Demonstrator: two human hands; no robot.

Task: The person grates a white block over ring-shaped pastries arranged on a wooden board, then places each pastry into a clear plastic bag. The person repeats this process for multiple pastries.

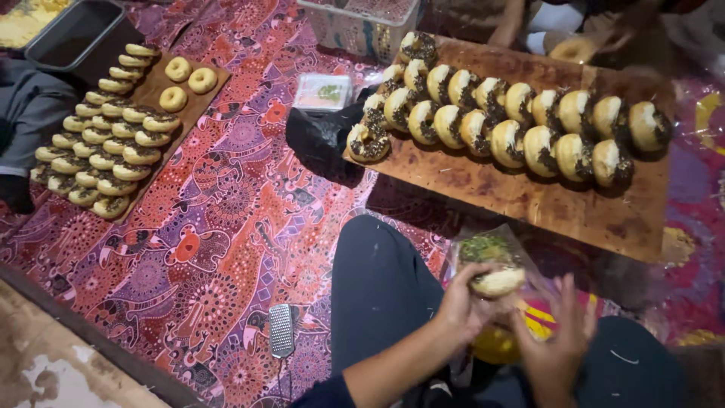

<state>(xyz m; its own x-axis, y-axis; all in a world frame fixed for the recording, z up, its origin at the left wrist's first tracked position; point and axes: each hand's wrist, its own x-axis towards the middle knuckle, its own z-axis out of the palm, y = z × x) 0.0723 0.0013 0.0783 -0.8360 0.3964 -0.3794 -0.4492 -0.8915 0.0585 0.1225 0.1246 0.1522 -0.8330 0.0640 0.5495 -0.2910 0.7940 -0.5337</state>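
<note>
Donut board [529,204] ahead — leftward cloth [219,227] open

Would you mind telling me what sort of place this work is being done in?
Probably an informal home doughnut-making spot on the floor. Rows of topped doughnuts lean on a wooden board over a patterned cloth, and the left hand holds a doughnut in a clear bag.
</note>
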